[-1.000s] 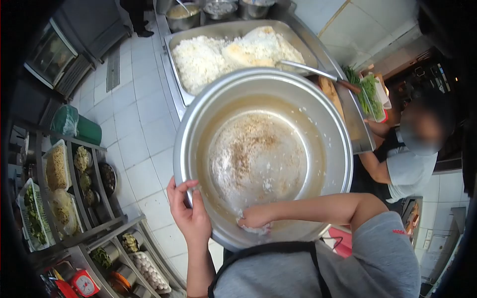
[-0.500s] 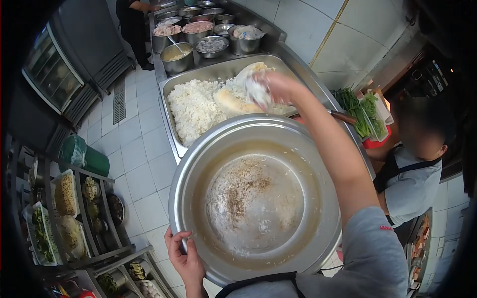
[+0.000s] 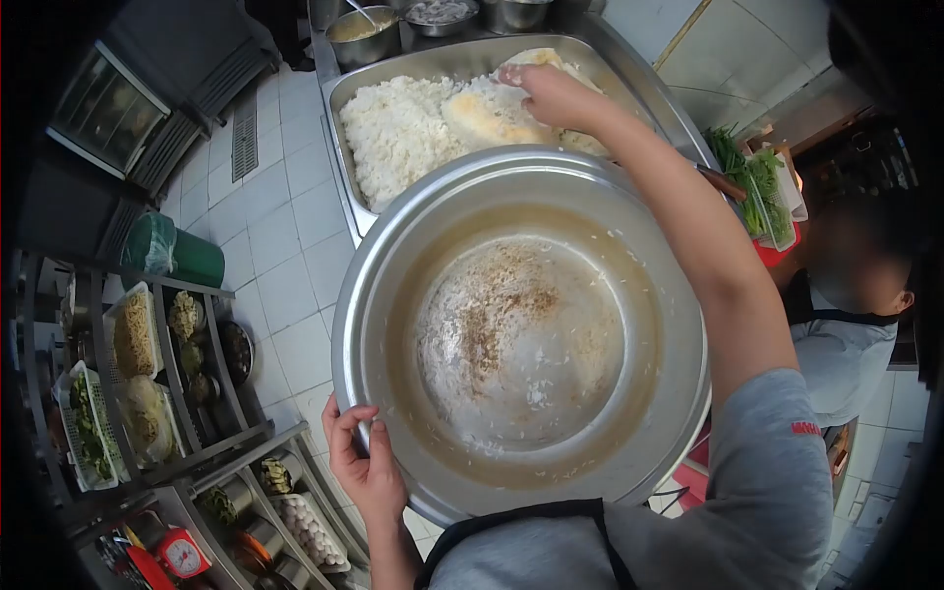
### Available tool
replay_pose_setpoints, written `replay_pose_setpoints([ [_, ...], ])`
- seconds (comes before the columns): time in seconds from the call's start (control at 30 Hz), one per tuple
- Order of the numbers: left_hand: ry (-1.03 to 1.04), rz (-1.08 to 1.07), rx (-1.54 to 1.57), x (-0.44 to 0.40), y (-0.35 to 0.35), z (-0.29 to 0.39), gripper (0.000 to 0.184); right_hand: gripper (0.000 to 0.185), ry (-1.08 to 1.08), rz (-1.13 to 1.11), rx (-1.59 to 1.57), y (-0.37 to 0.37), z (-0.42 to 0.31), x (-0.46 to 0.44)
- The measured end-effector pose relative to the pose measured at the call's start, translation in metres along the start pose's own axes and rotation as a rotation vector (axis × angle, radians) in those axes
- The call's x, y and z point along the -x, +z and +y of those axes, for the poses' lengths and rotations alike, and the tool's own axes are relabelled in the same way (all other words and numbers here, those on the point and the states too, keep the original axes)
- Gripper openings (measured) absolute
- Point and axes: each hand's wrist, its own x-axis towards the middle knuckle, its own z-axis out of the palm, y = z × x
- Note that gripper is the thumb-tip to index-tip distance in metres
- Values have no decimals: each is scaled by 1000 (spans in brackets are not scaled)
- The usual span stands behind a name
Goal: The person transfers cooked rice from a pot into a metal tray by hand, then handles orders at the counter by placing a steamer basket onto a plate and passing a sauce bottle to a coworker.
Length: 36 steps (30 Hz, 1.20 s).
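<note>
A big metal basin (image 3: 531, 462) fills the middle of the head view, tilted towards me. Brown scorched bits and scattered white grains lie on its bottom. Around its lower left rim my left hand (image 3: 369, 467) is closed. My right hand (image 3: 556, 96) reaches over the basin to a pale, yellowish crusted slab of rice (image 3: 482, 118) and touches it, with a finger stretched out and the thumb apart. That slab lies beside loose white rice (image 3: 398, 133) in a large steel tray (image 3: 339, 98). The undersides of my right fingers are hidden.
A handled tool (image 3: 721, 183) and green herbs (image 3: 762, 197) are right of the tray. Metal bowls (image 3: 364, 44) stand behind it. A person in a grey shirt (image 3: 846, 364) is at the right. Food shelves (image 3: 187, 393) and a green bin (image 3: 182, 251) stand left.
My right hand held a white clump above the tray; now it is down at the rice slab and the clump is no longer visible in it. The view has tilted down; my left hand keeps the rim.
</note>
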Motion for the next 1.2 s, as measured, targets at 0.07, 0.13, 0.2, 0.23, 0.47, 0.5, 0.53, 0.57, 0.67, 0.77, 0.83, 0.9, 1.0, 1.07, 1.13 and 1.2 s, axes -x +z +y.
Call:
replay_pose_setpoints([
  [0.07,7,-2,-3,0,0,1,17,32,-57,158,-196,-29,-48,26],
  [0.13,9,-3,12,0,0,1,17,31,-59,137,-391,-39,-101,68],
  [0.2,9,-5,45,-1,1,1,17,27,-141,67,-483,-15,-128,117],
  [0.23,17,-10,43,-1,1,1,18,25,-173,1,-504,4,-133,139],
  [0.47,51,-15,35,-3,-2,-2,20,36,148,-72,-277,102,-175,203],
  [0.5,52,-10,38,-2,-2,-1,20,38,212,-119,-352,101,-204,215],
  [0.53,20,-5,55,-2,-1,0,21,40,45,-220,-227,93,-236,234],
  [0.57,24,-11,49,-2,-2,-1,22,41,-127,-314,-99,88,-268,251],
  [0.67,27,-16,63,-4,-4,-3,24,42,-199,-218,-638,88,-308,258],
  [0.77,42,-34,54,-6,-7,-1,24,40,-120,-146,-779,102,-276,214],
  [0.83,44,-35,55,-8,-7,-3,25,37,48,-84,-522,112,-236,165],
  [0.9,45,-34,72,-8,-6,-3,25,35,87,-30,-408,125,-227,149],
  [1.0,32,-26,57,-9,-5,-2,25,33,24,-12,-446,125,-248,151],
  [1.07,43,-41,18,-9,-7,-5,25,31,-50,-51,-464,116,-265,168],
  [1.13,57,-54,-7,-10,-8,-4,24,29,-128,-102,-507,108,-282,188],
  [1.2,65,-62,-22,-9,-8,-1,24,28,-199,-235,-609,103,-297,213],
])
